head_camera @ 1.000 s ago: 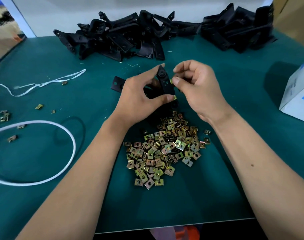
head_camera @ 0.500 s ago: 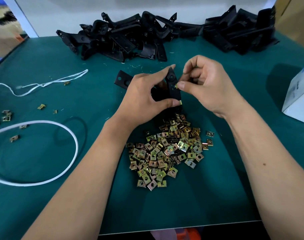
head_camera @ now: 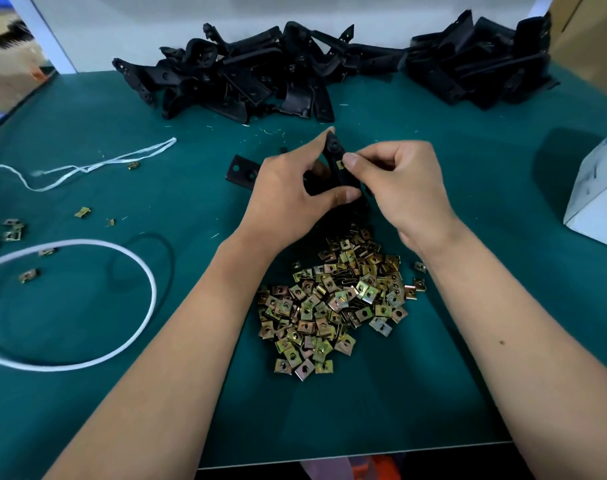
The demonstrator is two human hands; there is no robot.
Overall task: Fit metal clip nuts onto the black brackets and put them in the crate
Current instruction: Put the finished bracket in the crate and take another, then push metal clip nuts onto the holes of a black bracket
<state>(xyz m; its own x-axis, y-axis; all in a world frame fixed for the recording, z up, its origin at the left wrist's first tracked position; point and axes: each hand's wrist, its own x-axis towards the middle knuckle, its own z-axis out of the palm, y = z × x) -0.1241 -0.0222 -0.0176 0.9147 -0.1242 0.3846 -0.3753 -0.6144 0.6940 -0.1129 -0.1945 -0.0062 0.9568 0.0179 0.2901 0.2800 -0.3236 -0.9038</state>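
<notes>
Between the right hand's pinching fingertips sits a clip nut, pressed sideways against the upright bracket gripped by the left hand.

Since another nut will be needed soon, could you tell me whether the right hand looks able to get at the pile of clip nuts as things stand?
Probably yes. The pile of clip nuts lies in the open just below the right hand, with nothing over it. But that hand is pinching a nut against the bracket, so it must let go first.
</notes>
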